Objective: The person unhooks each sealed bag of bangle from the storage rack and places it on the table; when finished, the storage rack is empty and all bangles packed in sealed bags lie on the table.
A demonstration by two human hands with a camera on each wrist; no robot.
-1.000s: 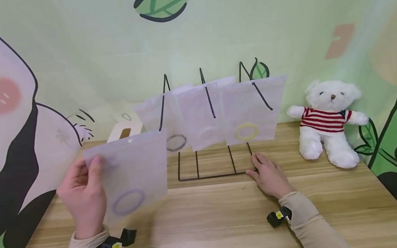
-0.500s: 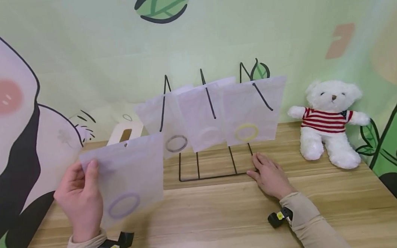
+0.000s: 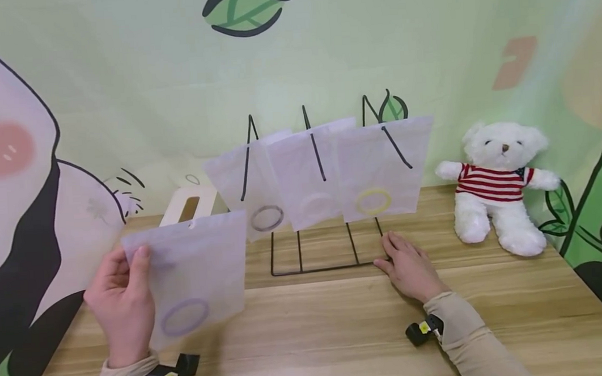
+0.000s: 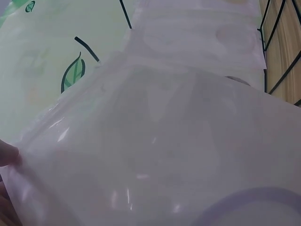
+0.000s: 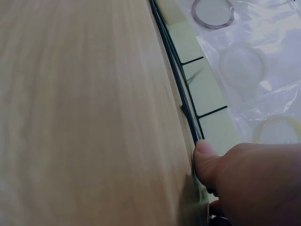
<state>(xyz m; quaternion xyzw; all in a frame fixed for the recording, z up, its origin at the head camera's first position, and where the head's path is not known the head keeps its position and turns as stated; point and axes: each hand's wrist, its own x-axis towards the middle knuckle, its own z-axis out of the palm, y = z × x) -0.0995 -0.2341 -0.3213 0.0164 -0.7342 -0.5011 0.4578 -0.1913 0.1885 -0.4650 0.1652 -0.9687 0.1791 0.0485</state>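
My left hand (image 3: pixel 126 311) pinches the upper left corner of a translucent plastic bag (image 3: pixel 208 261) between thumb and fingers. A purple ring (image 3: pixel 205 310) lies low inside that bag, and a small hole shows at its top edge. In the left wrist view the bag (image 4: pixel 155 141) covers most of the picture. Across the table stands a black wire rack (image 3: pixel 315 270); three similar bags hang on its prongs, the right one (image 3: pixel 361 162) with a yellow ring. My right hand (image 3: pixel 412 270) grips the rack's front right base corner, its thumb (image 5: pixel 207 157) on the wire.
A white teddy bear (image 3: pixel 501 211) in a striped shirt sits at the right on the wooden table (image 3: pixel 339 333). Behind the held bag is a white box (image 3: pixel 204 196) with a slot. A printed cloth (image 3: pixel 147 77) forms the backdrop.
My left hand has drawn the bag slightly left and down, away from the rack's left prong. More of the white box shows now. My right hand stays on the rack.
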